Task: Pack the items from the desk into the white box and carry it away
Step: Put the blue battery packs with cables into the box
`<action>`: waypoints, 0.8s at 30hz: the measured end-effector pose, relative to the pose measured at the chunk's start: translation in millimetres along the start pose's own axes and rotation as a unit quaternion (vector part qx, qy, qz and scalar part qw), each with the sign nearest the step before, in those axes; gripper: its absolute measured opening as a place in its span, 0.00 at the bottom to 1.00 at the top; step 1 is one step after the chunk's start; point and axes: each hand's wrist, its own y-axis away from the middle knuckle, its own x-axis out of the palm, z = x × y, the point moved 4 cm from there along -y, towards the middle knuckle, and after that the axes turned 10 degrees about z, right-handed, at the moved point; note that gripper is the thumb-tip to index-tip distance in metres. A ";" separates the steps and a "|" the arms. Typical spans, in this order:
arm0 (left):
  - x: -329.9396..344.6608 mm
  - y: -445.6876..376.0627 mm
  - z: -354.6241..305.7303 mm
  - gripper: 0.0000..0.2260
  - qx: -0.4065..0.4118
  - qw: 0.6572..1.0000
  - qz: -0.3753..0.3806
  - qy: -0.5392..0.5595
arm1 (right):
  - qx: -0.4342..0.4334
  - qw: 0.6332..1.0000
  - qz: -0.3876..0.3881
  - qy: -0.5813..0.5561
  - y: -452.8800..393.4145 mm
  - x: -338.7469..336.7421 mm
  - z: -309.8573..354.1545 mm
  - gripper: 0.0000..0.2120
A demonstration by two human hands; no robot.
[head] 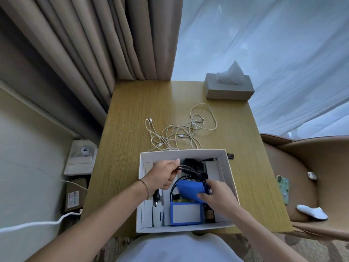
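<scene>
The white box (181,154) sits at the desk's (122,129) six o'clock edge. Inside it, the left hand (163,173) grips black cables (190,171) and the right hand (217,193) grips a blue pack (190,190). White cables (177,133) lie at twelve o'clock of the box.
</scene>
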 end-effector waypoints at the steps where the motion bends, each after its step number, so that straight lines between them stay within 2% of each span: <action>1: -0.6 1.6 -3.8 0.18 0.008 1.000 -0.002 0.000 | 0.003 0.999 -0.029 0.021 2.3 -2.9 3.6 0.14; 3: -7.7 3.4 -12.5 0.19 0.030 0.999 -0.025 0.005 | -0.002 0.997 -0.064 0.046 3.3 -8.7 8.2 0.12; 5: -17.1 4.6 -18.8 0.19 0.046 0.998 -0.051 0.006 | -0.018 0.998 -0.059 -0.019 1.5 -14.6 9.4 0.05; 8: -18.8 2.5 -18.3 0.18 0.076 0.995 -0.061 -0.007 | -0.033 0.973 0.035 -0.227 -6.2 -13.3 12.2 0.02; 10: -13.0 0.5 -13.2 0.17 0.096 0.989 -0.073 -0.085 | -0.017 0.949 0.084 -0.303 -10.4 -4.4 14.2 0.03; 11: -9.9 -1.6 -10.0 0.17 0.104 0.979 -0.083 -0.154 | -0.003 0.946 0.091 -0.310 -12.7 0.3 12.9 0.01; 13: -6.8 -7.7 -3.5 0.18 0.094 0.951 -0.088 -0.280 | 0.030 0.943 0.105 -0.315 -17.0 8.6 8.2 0.07; 15: -9.7 -14.9 2.8 0.16 0.067 0.931 -0.086 -0.347 | 0.067 0.933 0.110 -0.336 -20.3 12.1 0.8 0.13; 16: -10.9 -17.7 5.3 0.15 0.052 0.922 -0.083 -0.375 | 0.080 0.930 0.111 -0.340 -21.9 13.5 -2.0 0.21; 18: -12.4 -21.5 9.2 0.13 0.033 0.904 -0.082 -0.418 | 0.097 0.929 0.119 -0.337 -23.1 17.1 -3.5 0.29; 21: -16.2 -26.9 9.0 0.12 0.041 0.888 -0.123 -0.442 | 0.103 0.932 0.121 -0.327 -26.5 18.4 -2.8 0.29; 24: -19.2 -33.4 7.3 0.12 0.047 0.878 -0.153 -0.450 | 0.100 0.954 0.110 -0.259 -32.7 16.3 -4.1 0.21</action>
